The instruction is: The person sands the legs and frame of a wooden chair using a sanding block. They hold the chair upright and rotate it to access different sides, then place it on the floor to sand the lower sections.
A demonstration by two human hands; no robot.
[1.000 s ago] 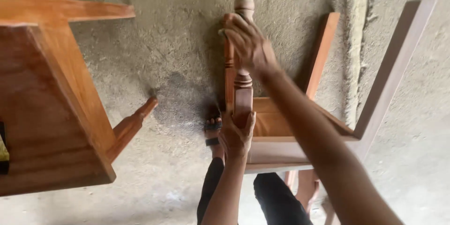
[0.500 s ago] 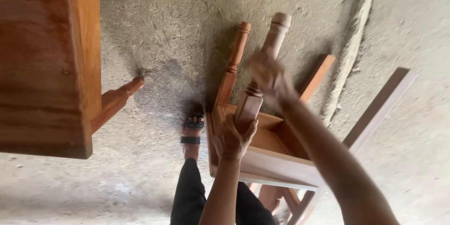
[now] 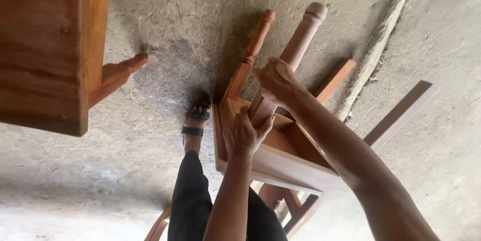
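Observation:
A wooden chair frame lies tilted on the concrete floor in front of me, its turned legs pointing up and away. My right hand grips the nearer turned leg around its middle. My left hand holds the base of that same leg where it meets the seat rail. A second turned leg rises just left of it. My foot in a black sandal stands on the floor beside the frame's left edge.
A large wooden table or bench fills the upper left, with a turned leg jutting out beneath it. The chair's back rails stretch to the right. A raised concrete ridge runs diagonally across the floor.
The view has swung, so the table now sits higher at left. The chair frame has tilted further right, and both hands keep hold of the same leg.

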